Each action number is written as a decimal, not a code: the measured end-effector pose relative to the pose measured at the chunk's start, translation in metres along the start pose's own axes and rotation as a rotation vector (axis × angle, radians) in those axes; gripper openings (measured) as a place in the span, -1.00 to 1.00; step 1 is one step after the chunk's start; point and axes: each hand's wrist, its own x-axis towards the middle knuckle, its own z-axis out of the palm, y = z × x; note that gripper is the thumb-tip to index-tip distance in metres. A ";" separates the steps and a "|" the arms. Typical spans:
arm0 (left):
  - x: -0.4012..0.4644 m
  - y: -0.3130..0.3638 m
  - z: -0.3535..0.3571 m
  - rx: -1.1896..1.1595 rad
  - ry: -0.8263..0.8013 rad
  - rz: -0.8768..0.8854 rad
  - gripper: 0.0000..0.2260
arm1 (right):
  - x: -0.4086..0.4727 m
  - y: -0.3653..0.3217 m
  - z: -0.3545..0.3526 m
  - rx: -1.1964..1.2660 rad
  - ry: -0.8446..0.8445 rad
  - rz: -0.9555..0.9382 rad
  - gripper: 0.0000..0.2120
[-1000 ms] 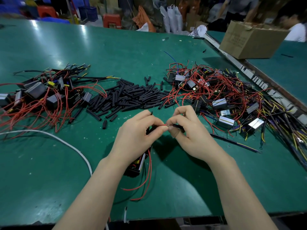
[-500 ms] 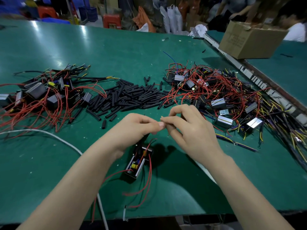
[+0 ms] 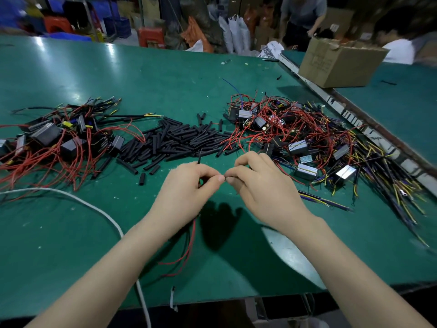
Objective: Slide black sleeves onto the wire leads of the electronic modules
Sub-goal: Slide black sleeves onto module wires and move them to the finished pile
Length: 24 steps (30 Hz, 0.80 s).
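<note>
My left hand (image 3: 189, 188) and my right hand (image 3: 260, 183) meet fingertip to fingertip just above the green table (image 3: 165, 79). My left hand grips the wire leads of one module. A thin black end (image 3: 199, 159) pokes up past its knuckles, and red wires (image 3: 189, 252) hang below its wrist. My right hand pinches a small dark piece, apparently a black sleeve (image 3: 230, 179), at the fingertips. The module itself is hidden behind my left hand. A pile of loose black sleeves (image 3: 179, 140) lies beyond my hands.
A heap of modules with red wires (image 3: 47, 143) lies at the left, and a larger tangle of modules (image 3: 295, 138) at the right. A white cable (image 3: 82, 202) curves across the near left. A cardboard box (image 3: 338, 62) stands far right, with people behind it.
Both hands rose slightly and stayed joined at the fingertips. The module seen below my left hand half a second ago is now hidden behind it.
</note>
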 end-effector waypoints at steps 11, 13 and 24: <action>-0.007 -0.016 -0.010 0.134 0.101 0.409 -0.84 | 0.023 0.002 -0.016 0.821 -0.704 0.377 -0.80; -0.005 -0.015 -0.011 0.066 0.100 0.362 -0.84 | 0.024 0.005 -0.016 0.920 -0.692 0.358 -0.79; -0.002 -0.013 -0.015 -0.274 -0.008 0.048 -0.88 | 0.018 -0.003 -0.008 0.566 -0.343 0.111 -0.87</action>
